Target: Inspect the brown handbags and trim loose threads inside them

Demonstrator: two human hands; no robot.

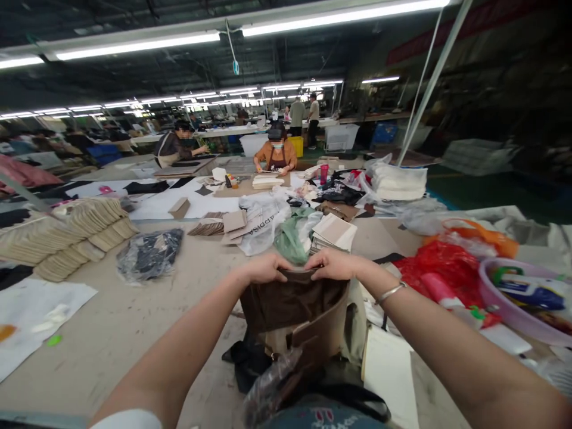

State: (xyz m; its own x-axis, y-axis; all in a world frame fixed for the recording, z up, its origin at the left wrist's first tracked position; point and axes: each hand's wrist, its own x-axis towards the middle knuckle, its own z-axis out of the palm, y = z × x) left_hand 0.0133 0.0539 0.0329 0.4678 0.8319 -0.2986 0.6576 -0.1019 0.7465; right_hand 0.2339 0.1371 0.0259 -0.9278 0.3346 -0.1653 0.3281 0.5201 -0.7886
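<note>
A brown bag [290, 304] stands upright on the table in front of me, its mouth facing up toward me so the dark inside shows. My left hand [267, 268] pinches the far top edge, thumb inside and fingers over the rim. Close beside it, my right hand [333, 264] grips the same edge with a bent wrist and a bangle on the forearm. Clear plastic film [272, 381] hangs at the bag's near side, and black straps or cloth [248, 363] lie around its base.
Stacked beige pieces [84, 232] and a plastic-wrapped dark bundle [149, 255] lie left. Green plastic [290, 235] and cut boards [333, 232] sit just beyond the bag. A purple basin [487, 292] and red plastic bag [447, 262] are right. A co-worker [276, 152] sits across the table.
</note>
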